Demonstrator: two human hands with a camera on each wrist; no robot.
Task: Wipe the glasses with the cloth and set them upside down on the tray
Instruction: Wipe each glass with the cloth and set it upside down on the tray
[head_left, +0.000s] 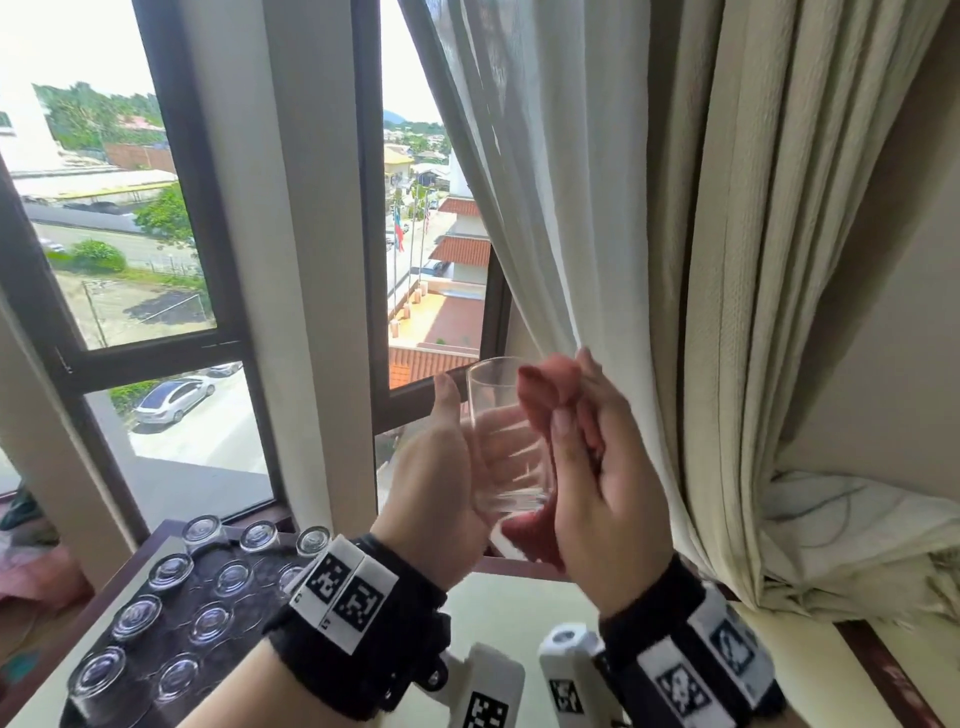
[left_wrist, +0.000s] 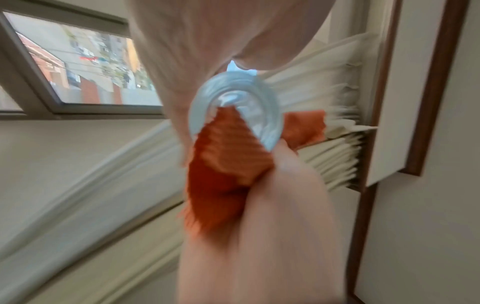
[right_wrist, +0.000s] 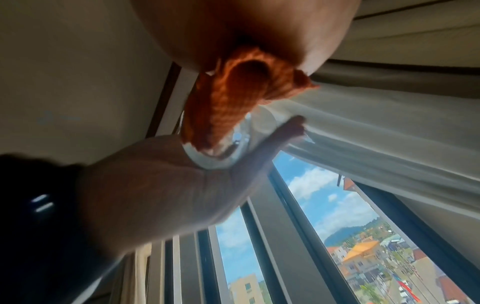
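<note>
Eleven tumblers (head_left: 170, 571) sit inverted on my tray (head_left: 156, 551); left grip (head_left: 447, 483) wraps the current tumbler (head_left: 506, 441), right grip (head_left: 597, 467) pinches orange cloth (head_left: 545, 384), mid-wipe.

Both wrist views were motion-blurred. The cloth (head_left: 545, 387) was mostly hidden behind the right hand (head_left: 597, 478); the left hand's fingers (head_left: 506, 441) showed only through the glass (head_left: 506, 436).

You've got the glass (head_left: 503, 431) up in front of you, between both hands — left hand (head_left: 441, 483) on its left, right hand (head_left: 602, 483) on its right w/ the cloth (head_left: 550, 387) at the rim. Tray (head_left: 156, 540) sits low left, glasses (head_left: 171, 569) upside down on it in rows. Window (head_left: 156, 260) behind; curtain (head_left: 675, 234) to the right, behind the right hand.
</note>
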